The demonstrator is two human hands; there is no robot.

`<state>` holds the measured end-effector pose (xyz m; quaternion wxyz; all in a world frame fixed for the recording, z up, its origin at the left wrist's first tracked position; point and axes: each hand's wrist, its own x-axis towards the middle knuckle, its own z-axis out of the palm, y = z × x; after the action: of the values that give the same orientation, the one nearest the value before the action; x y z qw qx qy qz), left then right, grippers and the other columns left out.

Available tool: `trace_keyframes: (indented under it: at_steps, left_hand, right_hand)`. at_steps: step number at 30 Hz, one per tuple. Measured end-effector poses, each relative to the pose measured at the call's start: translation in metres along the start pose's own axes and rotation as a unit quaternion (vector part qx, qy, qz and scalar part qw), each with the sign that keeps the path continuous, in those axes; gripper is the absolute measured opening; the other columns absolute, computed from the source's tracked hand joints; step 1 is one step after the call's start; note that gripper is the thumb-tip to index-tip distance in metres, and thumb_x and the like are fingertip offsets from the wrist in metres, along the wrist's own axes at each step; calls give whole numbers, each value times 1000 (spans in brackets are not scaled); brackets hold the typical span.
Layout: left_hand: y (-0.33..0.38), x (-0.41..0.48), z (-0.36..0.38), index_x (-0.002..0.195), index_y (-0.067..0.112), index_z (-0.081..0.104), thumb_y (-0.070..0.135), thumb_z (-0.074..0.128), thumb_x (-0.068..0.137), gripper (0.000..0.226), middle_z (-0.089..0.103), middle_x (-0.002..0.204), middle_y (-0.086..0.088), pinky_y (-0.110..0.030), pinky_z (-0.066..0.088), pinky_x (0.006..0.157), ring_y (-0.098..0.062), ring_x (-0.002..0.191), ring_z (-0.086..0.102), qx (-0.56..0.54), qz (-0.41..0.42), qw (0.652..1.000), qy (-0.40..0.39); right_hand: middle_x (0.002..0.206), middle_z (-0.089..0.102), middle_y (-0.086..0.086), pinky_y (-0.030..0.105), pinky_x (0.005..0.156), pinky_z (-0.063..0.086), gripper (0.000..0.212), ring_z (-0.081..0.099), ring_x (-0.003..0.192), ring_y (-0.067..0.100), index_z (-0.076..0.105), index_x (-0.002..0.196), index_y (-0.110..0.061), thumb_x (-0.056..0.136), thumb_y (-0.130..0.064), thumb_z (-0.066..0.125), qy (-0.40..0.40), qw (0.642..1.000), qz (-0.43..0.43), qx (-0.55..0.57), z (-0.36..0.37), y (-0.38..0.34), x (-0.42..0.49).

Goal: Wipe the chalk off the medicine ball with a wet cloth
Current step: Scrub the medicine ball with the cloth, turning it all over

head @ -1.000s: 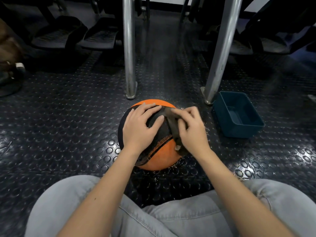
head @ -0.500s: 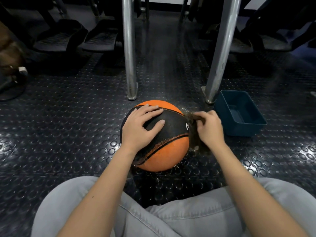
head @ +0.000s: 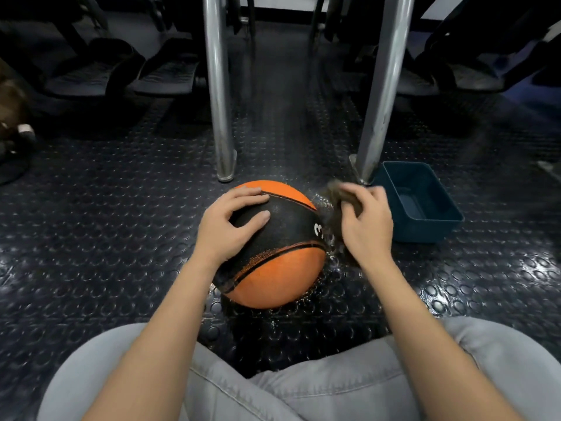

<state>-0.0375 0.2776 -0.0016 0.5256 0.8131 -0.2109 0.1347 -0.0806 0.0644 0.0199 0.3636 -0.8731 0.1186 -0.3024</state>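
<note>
Our right hand (head: 365, 229), clutching the wet cloth (head: 338, 192), has slid to the right flank of the medicine ball (head: 279, 278); our left hand (head: 227, 229), fingers spread, should pin it while we scrub.

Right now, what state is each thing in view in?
left grip: fingers spread over the medicine ball.
right grip: curled round the cloth.
cloth: bunched, blurred, at the ball's right side.
medicine ball: resting on the floor, under the left grip.
blue tub: upright, open-topped.
floor: droplets round the ball.
</note>
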Motion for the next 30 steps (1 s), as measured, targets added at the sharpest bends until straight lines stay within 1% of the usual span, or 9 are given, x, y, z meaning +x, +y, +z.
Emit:
trace_keyframes:
  at_steps: [3,7,10,14,16,19,24,27,30]
  left_hand:
    - [-3,2,-5,107,45,58,51,54,73,34,48,111,32,-22,35,101,11,109,46,39,-18,999,12]
    - [-3,2,-12,114,49,51,57,44,74,42,45,116,28,-43,14,116,6,117,38,110,-41,993,11]
    - [-4,0,-19,117,51,48,58,43,72,46,40,123,23,-41,7,116,5,119,30,139,-70,987,45]
    - [-5,0,-27,122,50,48,35,51,90,35,36,135,10,-39,7,113,-12,129,27,128,-183,971,84]
    - [-7,0,-27,122,45,53,24,41,98,35,39,135,8,-38,9,111,-15,129,28,127,-214,964,90]
    - [-11,-3,-30,123,40,55,21,34,99,37,42,133,5,-32,18,103,-21,129,30,87,-234,963,104]
    - [-8,-4,-23,116,44,58,37,30,83,43,43,119,13,-25,18,96,-17,123,32,80,-211,970,88]
    - [-4,-4,-16,109,53,54,39,32,81,38,42,115,21,-23,16,97,-9,118,32,87,-171,980,58]
    - [0,-6,-10,101,61,50,41,35,82,31,41,113,33,-24,17,101,-1,115,29,76,-142,986,36]
  right_hand:
    - [98,50,7,11,81,39,30,48,90,9,66,112,-9,88,-1,50,12,985,-149,83,8,-15,-12]
    - [107,50,6,35,79,43,36,54,99,25,62,121,-25,94,-8,44,-153,982,16,-109,21,17,-13]
    - [103,47,4,21,73,35,34,53,95,22,63,120,-20,93,-5,48,-54,997,12,-56,8,13,0]
    - [100,49,6,9,84,37,32,47,93,7,63,118,-10,90,-1,49,56,986,-111,111,7,-14,-4]
    - [102,50,9,20,88,44,33,50,95,12,62,119,-11,91,-3,48,-45,989,-126,63,25,-9,-19]
    - [113,51,8,43,86,48,36,57,100,32,58,126,-22,95,-10,44,-224,965,-2,-136,39,11,-27]
    - [102,52,4,11,82,39,32,50,91,9,60,122,-10,92,-5,49,10,988,-123,91,20,-29,-9]
    - [106,58,8,31,87,46,31,55,99,20,62,117,-11,91,-8,45,-65,983,-167,41,32,-28,-21]
    - [104,55,6,30,84,45,31,56,99,25,65,115,-17,92,-6,48,-107,994,-14,-31,25,-1,-12]
